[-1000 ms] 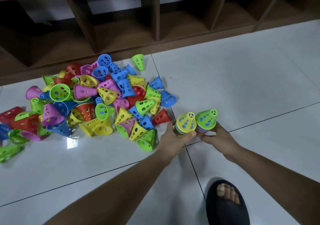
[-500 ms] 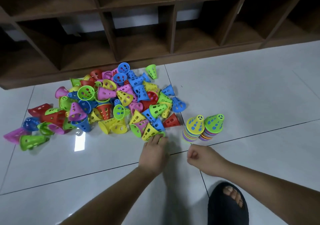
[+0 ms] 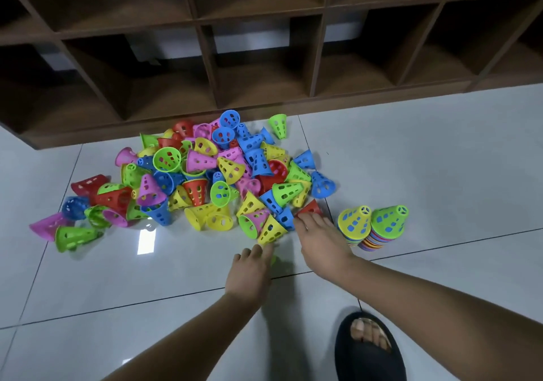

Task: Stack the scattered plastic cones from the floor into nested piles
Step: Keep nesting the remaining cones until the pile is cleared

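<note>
A heap of scattered cones (image 3: 202,181) in red, blue, green, yellow and pink lies on the white tiled floor. To its right stand two nested piles side by side, one topped by a yellow cone (image 3: 354,222) and one by a green cone (image 3: 388,219). My left hand (image 3: 249,269) is at the heap's near edge, curled over a green cone (image 3: 275,261) that is mostly hidden under it. Its fingertips lie near a yellow cone (image 3: 271,229). My right hand (image 3: 321,241) reaches forward with straight fingers touching a red cone (image 3: 310,208).
A dark wooden shelf unit (image 3: 264,57) with open compartments stands right behind the heap. My foot in a black slipper (image 3: 367,348) is on the floor at the bottom right. Bare tiles (image 3: 440,160) stretch to the right of the piles.
My right hand left its place by the two piles, opened and reached forward to the red cone. My left hand drew back from the heap's edge with the green cone under it.
</note>
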